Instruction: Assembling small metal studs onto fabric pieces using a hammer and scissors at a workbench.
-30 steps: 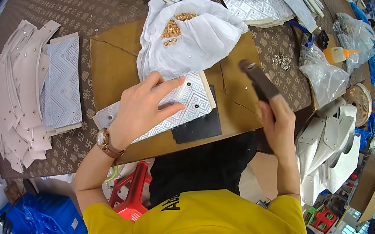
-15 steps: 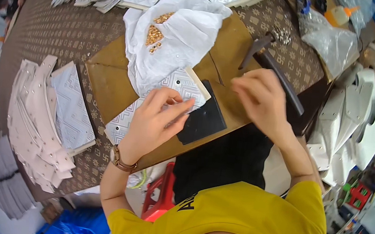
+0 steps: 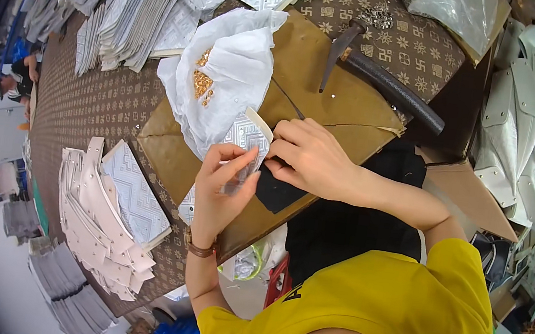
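Observation:
A silver-white panel with a maze pattern (image 3: pixel 239 133) lies over the brown board, its cream edge strip (image 3: pixel 259 124) turned up on the right. My left hand (image 3: pixel 224 178) pinches the panel's near part between thumb and forefinger. At the panel's right edge, the fingers of my right hand (image 3: pixel 313 156) are bent together against it; their tips are partly hidden. Beneath both hands is a black pad (image 3: pixel 279 194). Small gold-coloured studs (image 3: pixel 202 84) lie on a crumpled white cloth (image 3: pixel 241 62) just beyond the panel. A dark-handled hammer (image 3: pixel 392 90) rests to the right.
Pale pink strap pieces (image 3: pixel 94 225) and a patterned panel stack (image 3: pixel 137 194) lie at left. Stacked panels (image 3: pixel 129 10) and plastic bags fill the far side. Silver studs (image 3: pixel 376 18) sit beyond the hammer; white bag parts (image 3: pixel 516 125) stand at right.
My right hand has come left from near the hammer to the panel's edge. My left hand stays on the panel. The whole view has shifted and turned.

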Demonstrator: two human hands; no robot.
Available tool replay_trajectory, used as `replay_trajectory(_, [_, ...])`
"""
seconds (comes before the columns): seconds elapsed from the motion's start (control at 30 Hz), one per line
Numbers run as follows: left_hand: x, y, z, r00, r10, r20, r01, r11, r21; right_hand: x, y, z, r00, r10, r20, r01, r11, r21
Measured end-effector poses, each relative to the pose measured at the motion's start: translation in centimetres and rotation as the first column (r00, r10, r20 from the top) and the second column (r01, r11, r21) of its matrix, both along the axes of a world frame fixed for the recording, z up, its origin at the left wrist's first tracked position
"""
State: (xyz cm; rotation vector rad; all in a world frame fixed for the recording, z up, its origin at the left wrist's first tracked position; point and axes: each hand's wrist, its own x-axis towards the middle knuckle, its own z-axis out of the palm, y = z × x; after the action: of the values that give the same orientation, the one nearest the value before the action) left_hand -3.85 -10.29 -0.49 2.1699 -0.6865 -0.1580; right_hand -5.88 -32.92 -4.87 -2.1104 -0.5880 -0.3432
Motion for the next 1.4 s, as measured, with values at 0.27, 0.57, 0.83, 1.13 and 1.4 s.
replay_trajectory(0.27, [0.4, 1.0, 0.5, 0.962, 0.103, 0.252, -0.135, 0.984, 0.113, 1.7, 1.3, 1.6, 0.993, 0.101, -0.066, -0.08, 0.961, 0.265])
replay_trajectory(0.57, [1.4, 2.0, 10.2, 0.91, 0.399, -0.11, -0.401, 0.787, -0.469, 5.5, 1.6, 10.4, 0.973, 0.199, 0.112, -0.229, 0.858, 0.461])
replay_trajectory(0.83, [1.6, 1.5, 13.2, 0.92, 0.39, -0.041, -0.292, 0.611, -0.736, 8.7, 4.6, 18.2, 0.919, 0.269, 0.288, -0.372, 0.831, 0.413])
replay_trajectory(1.13, [2.9, 2.2, 12.9, 0.917, 0.393, -0.07, -0.296, 0.553, -0.779, 9.9, 6.9, 19.3, 0.881, 0.278, 0.382, -0.417, 0.838, 0.352])
replay_trajectory(1.4, [4.1, 2.0, 12.2, 0.923, 0.384, -0.013, -0.268, 0.62, -0.737, 10.1, 6.2, 18.6, 0.927, 0.294, 0.231, -0.369, 0.823, 0.432])
